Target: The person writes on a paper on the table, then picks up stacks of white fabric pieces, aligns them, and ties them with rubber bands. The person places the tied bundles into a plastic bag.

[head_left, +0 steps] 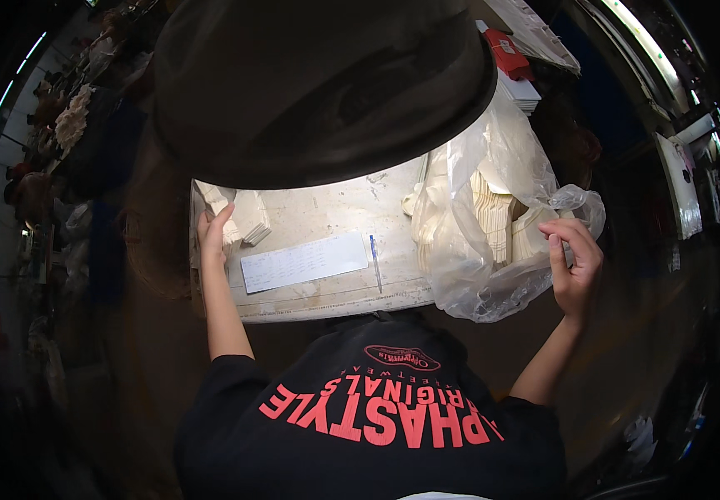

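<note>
At the table's left end, my left hand (213, 237) is closed around the near end of a small stack of flat cream pieces (216, 197), thumb on one side and fingers on the other. Another cream stack (251, 218) lies just right of it. On the right, a clear plastic bag (480, 292) sits with its mouth loose, holding several rows of similar cream pieces (493, 218). My right hand (578, 268) hovers by the bag's right edge, fingers curved and thumb apart, with nothing visible in it. What the cream pieces are cannot be made out.
A handwritten paper sheet (306, 262) and a blue-capped pen (376, 262) lie on the worn white table (335, 302). A large dark lamp shade (318, 92) hangs low and hides the far side. Behind the bag are a red packet (507, 57) and stacked white sheets (521, 94).
</note>
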Available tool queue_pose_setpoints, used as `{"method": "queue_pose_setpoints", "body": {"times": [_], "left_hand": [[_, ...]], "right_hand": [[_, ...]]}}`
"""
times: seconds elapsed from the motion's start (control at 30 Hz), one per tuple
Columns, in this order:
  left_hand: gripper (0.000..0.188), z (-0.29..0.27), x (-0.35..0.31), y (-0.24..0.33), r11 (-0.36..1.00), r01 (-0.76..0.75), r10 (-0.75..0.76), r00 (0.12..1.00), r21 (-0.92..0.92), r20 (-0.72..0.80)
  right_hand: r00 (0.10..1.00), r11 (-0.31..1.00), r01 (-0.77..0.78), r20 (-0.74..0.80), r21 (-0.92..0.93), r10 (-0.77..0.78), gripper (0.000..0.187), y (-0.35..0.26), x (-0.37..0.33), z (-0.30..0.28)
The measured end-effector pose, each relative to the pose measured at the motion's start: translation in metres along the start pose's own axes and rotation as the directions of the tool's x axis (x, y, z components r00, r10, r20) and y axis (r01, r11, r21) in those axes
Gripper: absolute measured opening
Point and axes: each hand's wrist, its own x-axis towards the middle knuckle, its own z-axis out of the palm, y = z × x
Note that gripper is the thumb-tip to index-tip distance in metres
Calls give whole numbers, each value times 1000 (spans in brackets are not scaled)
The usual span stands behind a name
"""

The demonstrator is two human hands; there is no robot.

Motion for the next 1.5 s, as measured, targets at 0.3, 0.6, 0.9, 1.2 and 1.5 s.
{"method": "queue_pose_setpoints", "body": {"times": [0.3,0.6,0.9,1.2,1.5], "left_hand": [[88,96,6,9,470,345,12,918,812,-397],[76,30,33,-11,666,152,-45,985,730,-165],[80,-15,-103,-19,890,217,10,869,-400,495],[106,178,-261,67,693,475,416,351,-543,839],[73,332,-269,228,-26,-919,440,-363,-392,821]], "right_hand": [[992,1000,-8,123,-19,10,10,-11,-6,12],[983,1000,2,183,-6,-1,15,0,-29,-2],[951,969,155,296,-195,-92,48,16,-43,-25],[851,938,237,519,-253,-75,30,37,-67,-31],[917,949,119,398,-292,7,13,30,-66,-66]]}}
